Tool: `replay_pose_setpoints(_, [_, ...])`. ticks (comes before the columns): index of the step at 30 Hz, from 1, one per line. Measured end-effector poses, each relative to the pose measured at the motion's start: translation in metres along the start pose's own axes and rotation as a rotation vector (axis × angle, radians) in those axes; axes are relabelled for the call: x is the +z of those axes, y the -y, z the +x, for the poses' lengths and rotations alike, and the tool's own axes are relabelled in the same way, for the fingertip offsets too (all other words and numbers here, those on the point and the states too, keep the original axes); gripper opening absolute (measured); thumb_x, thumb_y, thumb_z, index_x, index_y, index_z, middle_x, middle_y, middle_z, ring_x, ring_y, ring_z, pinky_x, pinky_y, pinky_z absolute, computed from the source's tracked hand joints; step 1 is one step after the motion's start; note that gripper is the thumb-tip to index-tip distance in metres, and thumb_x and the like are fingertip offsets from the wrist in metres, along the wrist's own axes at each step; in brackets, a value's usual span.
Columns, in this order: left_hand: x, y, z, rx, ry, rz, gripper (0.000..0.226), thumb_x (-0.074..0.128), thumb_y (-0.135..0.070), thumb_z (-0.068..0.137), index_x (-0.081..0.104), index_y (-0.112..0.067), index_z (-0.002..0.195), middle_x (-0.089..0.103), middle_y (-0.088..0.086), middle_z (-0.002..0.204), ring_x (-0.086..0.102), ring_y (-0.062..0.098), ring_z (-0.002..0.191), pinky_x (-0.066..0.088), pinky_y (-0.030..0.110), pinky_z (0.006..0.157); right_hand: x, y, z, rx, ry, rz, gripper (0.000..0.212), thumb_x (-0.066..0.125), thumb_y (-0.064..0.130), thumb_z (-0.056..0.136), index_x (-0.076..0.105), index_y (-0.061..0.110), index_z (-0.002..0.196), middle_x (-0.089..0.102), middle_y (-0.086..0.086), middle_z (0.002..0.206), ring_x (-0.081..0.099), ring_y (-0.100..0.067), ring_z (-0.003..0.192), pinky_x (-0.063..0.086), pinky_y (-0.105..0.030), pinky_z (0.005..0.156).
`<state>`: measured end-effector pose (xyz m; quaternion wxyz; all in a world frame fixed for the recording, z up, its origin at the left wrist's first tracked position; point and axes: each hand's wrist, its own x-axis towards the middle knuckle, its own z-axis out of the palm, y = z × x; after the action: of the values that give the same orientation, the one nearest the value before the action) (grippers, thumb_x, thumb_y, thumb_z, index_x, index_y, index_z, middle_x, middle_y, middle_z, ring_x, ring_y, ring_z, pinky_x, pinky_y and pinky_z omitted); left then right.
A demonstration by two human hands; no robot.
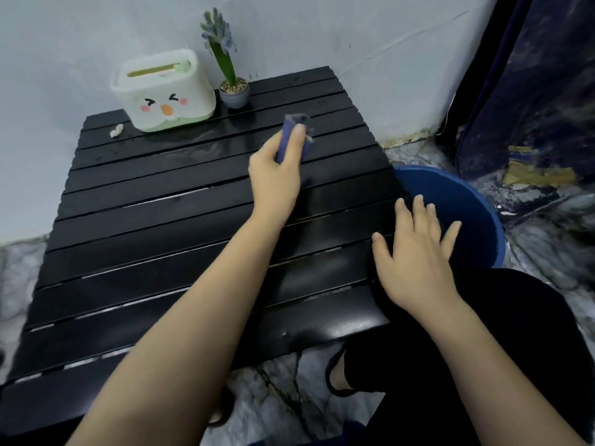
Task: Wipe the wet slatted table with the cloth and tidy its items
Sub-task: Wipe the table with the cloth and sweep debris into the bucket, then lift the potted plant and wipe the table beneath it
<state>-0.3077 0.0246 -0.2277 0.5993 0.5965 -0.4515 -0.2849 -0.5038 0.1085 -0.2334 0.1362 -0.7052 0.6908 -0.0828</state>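
A black slatted table (145,226) fills the middle of the head view, its slats glossy with water. My left hand (275,175) reaches over the far half and grips a folded blue cloth (291,136), held just above or on the slats. My right hand (415,252) rests flat with fingers spread on the table's right edge. At the back stand a white tissue box with a cartoon face (164,91) and a small potted hyacinth (230,78). A crumpled white scrap (116,130) lies left of the box.
A blue bucket (467,204) stands on the marbled floor right of the table. A pale wall runs behind it and a dark curtain (531,91) hangs at the right. My knee in black trousers (483,349) and a sandalled foot (338,375) are near the front right corner.
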Motion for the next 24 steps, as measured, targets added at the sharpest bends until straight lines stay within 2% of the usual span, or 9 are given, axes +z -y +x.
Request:
replay_pose_setpoints(5, [-0.111,0.019,0.029,-0.032,-0.227,0.202,0.038,0.059,-0.043,0.095,0.06,-0.024,0.061,0.06,-0.026,0.055,0.053,-0.012,0.061,0.043,0.014,0.067,0.0,0.063,0.044,-0.287,-0.017,0.06,0.063,0.042,0.036,0.099,0.021,0.013,0.154,0.011,-0.017,0.163,0.005,-0.033,0.15,-0.001,-0.055,0.12])
replay_pose_setpoints(8, [-0.153,0.026,0.044,-0.002,-0.259,0.415,0.032,0.054,-0.049,0.094,0.069,-0.028,0.075,0.066,-0.034,0.067,0.059,-0.014,0.064,0.038,0.003,0.059,0.004,0.105,0.087,-0.417,-0.008,0.055,0.06,0.042,0.035,0.1,0.023,0.015,0.154,0.013,-0.016,0.162,0.009,-0.033,0.15,0.003,-0.053,0.12])
replay_pose_setpoints(11, [-0.174,0.039,0.063,0.032,-0.234,0.609,0.026,0.052,-0.051,0.095,0.067,-0.035,0.079,0.069,-0.03,0.076,0.064,-0.005,0.075,0.038,0.006,0.06,0.008,0.147,0.136,-0.509,-0.024,0.028,0.057,0.041,0.035,0.101,0.025,0.018,0.153,0.018,-0.016,0.161,0.014,-0.034,0.148,0.009,-0.052,0.12])
replay_pose_setpoints(12, [-0.177,0.047,0.07,0.038,-0.217,0.671,0.023,0.052,-0.05,0.096,0.068,-0.035,0.086,0.073,-0.023,0.086,0.066,0.001,0.082,0.043,0.013,0.066,0.01,0.16,0.153,-0.536,-0.028,0.015,0.057,0.041,0.035,0.101,0.026,0.019,0.153,0.019,-0.017,0.161,0.016,-0.034,0.148,0.01,-0.052,0.12])
replay_pose_setpoints(14, [-0.179,0.065,0.084,0.022,-0.142,0.758,0.024,0.053,-0.045,0.098,0.068,-0.033,0.112,0.071,-0.004,0.123,0.062,0.021,0.117,0.049,0.031,0.089,0.014,0.187,0.187,-0.572,-0.038,-0.005,0.055,0.042,0.037,0.101,0.027,0.022,0.152,0.022,-0.018,0.159,0.02,-0.036,0.146,0.016,-0.05,0.119])
replay_pose_setpoints(16, [-0.173,0.078,0.09,-0.038,-0.008,0.849,0.037,0.052,-0.042,0.1,0.061,-0.026,0.133,0.054,0.005,0.147,0.041,0.03,0.142,0.034,0.046,0.116,0.02,0.205,0.214,-0.586,-0.034,-0.016,0.055,0.042,0.038,0.101,0.028,0.025,0.152,0.024,-0.019,0.158,0.024,-0.037,0.143,0.023,-0.048,0.117])
replay_pose_setpoints(18, [-0.168,0.088,0.097,-0.021,0.056,0.96,0.044,0.05,-0.042,0.101,0.057,-0.02,0.139,0.047,0.007,0.152,0.035,0.033,0.145,0.024,0.048,0.12,0.029,0.225,0.243,-0.59,-0.006,-0.02,0.056,0.043,0.039,0.101,0.026,0.029,0.153,0.026,-0.018,0.155,0.028,-0.039,0.138,0.032,-0.048,0.111])
replay_pose_setpoints(21, [-0.165,0.095,0.1,0.035,0.028,0.983,0.043,0.053,-0.039,0.1,0.057,-0.019,0.138,0.05,0.008,0.15,0.042,0.031,0.14,0.027,0.043,0.118,0.047,0.246,0.275,-0.572,0.046,-0.013,0.057,0.044,0.038,0.1,0.023,0.03,0.153,0.026,-0.021,0.152,0.031,-0.041,0.133,0.04,-0.051,0.103])
replay_pose_setpoints(24, [-0.164,0.096,0.1,0.063,0.042,0.97,0.044,0.055,-0.04,0.098,0.058,-0.02,0.138,0.052,0.007,0.148,0.046,0.028,0.138,0.027,0.037,0.117,0.059,0.256,0.295,-0.568,0.095,0.05,0.054,0.05,0.029,0.098,0.03,0.025,0.148,0.031,-0.019,0.143,0.033,-0.04,0.128,0.042,-0.049,0.1])
